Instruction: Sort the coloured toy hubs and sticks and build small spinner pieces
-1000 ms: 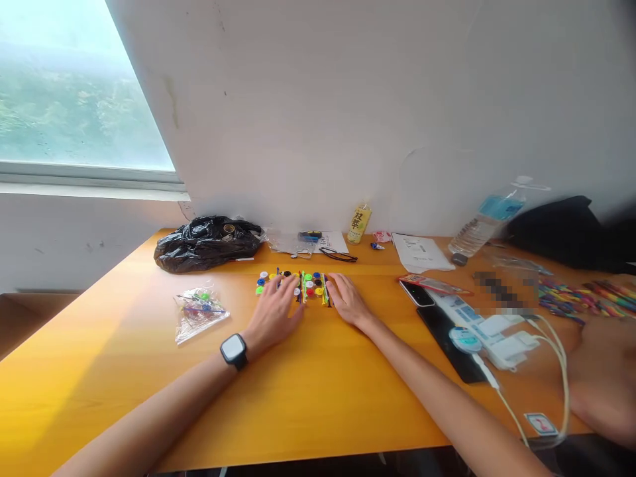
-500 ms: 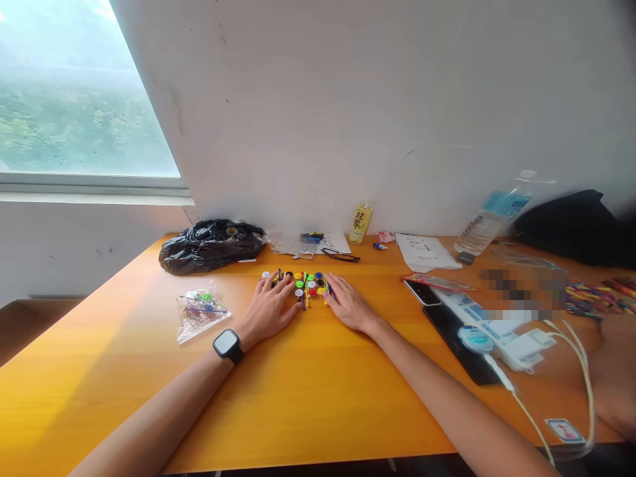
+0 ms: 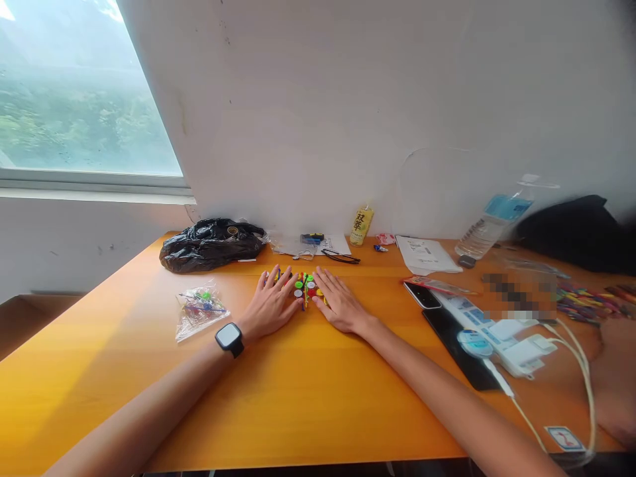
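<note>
Small round pieces [image 3: 311,285] in green, white, red, yellow and other colours lie in a cluster on the wooden table, with thin coloured sticks [image 3: 306,298] among them. My left hand [image 3: 269,306], a black watch on its wrist, rests flat over the left part of the cluster with fingers spread. On the other side, my right hand [image 3: 342,305] lies flat with fingers stretched forward, covering the right part. Only the middle strip of pieces shows plainly between the thumbs; those under the palms and fingers are mostly hidden.
A clear plastic bag [image 3: 201,313] of similar pieces lies left, a black plastic bag [image 3: 211,246] behind it. Glasses [image 3: 340,256] and a yellow bottle [image 3: 361,226] stand beyond. Right are a phone [image 3: 422,295], a power strip [image 3: 521,354], cables and another person's arm [image 3: 616,377].
My right hand has slid left over the right end of the cluster, hiding more pieces. My left hand has spread slightly over its left end. The gap between my hands is narrower.
</note>
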### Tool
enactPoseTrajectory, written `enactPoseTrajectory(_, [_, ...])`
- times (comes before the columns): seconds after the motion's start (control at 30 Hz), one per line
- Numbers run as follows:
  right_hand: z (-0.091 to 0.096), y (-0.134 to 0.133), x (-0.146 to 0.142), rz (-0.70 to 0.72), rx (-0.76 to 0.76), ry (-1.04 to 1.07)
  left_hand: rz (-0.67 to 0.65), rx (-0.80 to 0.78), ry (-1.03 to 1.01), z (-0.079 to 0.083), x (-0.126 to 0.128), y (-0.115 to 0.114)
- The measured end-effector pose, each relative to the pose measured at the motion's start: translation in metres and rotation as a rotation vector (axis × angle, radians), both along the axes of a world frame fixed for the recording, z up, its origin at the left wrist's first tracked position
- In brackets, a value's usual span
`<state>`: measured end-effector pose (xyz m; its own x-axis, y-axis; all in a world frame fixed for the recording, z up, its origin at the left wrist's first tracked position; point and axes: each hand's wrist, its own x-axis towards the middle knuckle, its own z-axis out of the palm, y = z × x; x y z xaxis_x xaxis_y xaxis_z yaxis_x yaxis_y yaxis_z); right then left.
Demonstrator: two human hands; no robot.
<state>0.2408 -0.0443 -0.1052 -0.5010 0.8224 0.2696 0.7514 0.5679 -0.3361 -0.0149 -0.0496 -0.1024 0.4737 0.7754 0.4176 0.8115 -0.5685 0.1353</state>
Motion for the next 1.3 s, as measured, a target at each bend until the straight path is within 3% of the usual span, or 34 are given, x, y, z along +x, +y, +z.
enactPoseTrajectory(0.17, [0.004, 0.016, -0.016, -0.016, -0.041, -0.025, 0.02, -0.062, 0.05, 0.002, 0.004, 0.018])
enactPoseTrajectory(0.53, [-0.014, 0.026, -0.031, -0.044, -0.097, 0.031, -0.044, -0.095, 0.084, 0.003, -0.006, 0.028])
enactPoseTrajectory(0.87, [-0.01, 0.026, -0.061, -0.05, -0.114, 0.03, -0.004, -0.088, 0.1, -0.004, -0.029, 0.033])
enactPoseTrajectory(1.0, [-0.001, 0.023, -0.061, -0.025, -0.124, 0.075, 0.066, 0.012, 0.114, 0.008, -0.03, 0.027])
enactPoseTrajectory(1.13, [0.014, 0.011, -0.043, 0.002, -0.074, 0.156, 0.204, 0.063, 0.076, 0.034, -0.067, 0.017])
enactPoseTrajectory(1.3, [0.02, -0.01, 0.0, -0.054, -0.059, 0.301, 0.52, -0.199, 0.105, 0.048, -0.162, -0.005])
